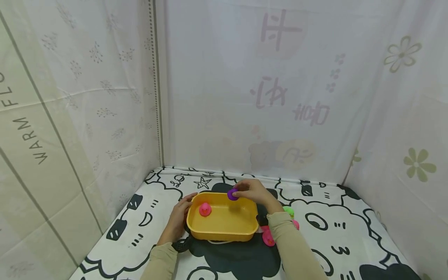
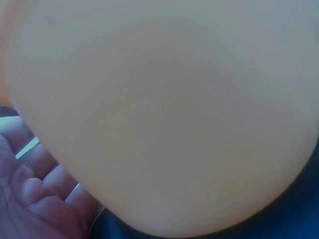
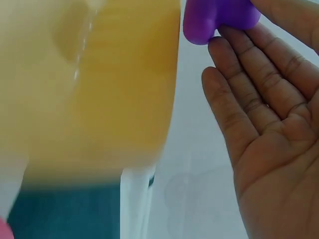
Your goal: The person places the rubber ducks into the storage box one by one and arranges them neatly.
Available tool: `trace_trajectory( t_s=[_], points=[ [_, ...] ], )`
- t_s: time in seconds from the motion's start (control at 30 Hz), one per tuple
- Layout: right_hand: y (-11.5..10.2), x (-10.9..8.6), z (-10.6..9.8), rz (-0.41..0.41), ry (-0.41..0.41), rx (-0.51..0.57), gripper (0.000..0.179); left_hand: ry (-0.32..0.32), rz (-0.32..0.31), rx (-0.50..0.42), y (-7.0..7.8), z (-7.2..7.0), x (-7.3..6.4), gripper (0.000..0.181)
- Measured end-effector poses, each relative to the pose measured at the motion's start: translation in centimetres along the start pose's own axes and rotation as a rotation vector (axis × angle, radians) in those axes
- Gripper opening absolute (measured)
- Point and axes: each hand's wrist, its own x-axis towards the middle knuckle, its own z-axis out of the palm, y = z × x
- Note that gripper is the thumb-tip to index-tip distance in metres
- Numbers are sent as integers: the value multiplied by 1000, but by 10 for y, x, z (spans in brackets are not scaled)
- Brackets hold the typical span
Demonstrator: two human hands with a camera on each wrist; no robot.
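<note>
A yellow plastic basin (image 1: 224, 236) with rounded corners lies in front of me in the head view. My left hand (image 1: 180, 216) holds its left side, with the fingers along the outer wall at the far left corner. In the left wrist view, the basin's pale, blurred wall (image 2: 164, 124) covers the fingertips. A small purple rubber duck (image 1: 232, 194) is pinched between the thumb and fingertips of my right hand (image 1: 253, 192), at the basin's far rim. The right wrist view shows this purple duck's (image 3: 219, 17) rounded underside. Inside the basin, toward the left, sits a pink rubber duck (image 1: 205, 209).
Several more toys, among them a pink one (image 1: 268, 236) and a green one (image 1: 289, 211), lie right of the basin, partly behind my right forearm. A black-and-white cartoon cloth (image 1: 336, 233) covers the table. White printed curtains (image 1: 224, 85) hang behind and at both sides.
</note>
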Motion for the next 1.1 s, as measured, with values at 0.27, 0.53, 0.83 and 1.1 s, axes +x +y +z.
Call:
trace_trajectory(
  t_s=[0.27, 0.53, 0.83, 1.1],
  points=[
    [-12, 13, 24, -22, -110, 8, 25, -14, -1, -12, -2, -2, -1, 46],
    [-18, 16, 43, -9, -183, -96, 22, -19, 10, -13, -2, -4, -1, 46],
    [-18, 16, 52, -5, -211, -106, 26, -24, 10, -5, -1, -3, 1, 47],
    [-18, 18, 59, -1, -239, -127, 27, -20, 9, -6, -2, -3, 1, 47]
  ],
)
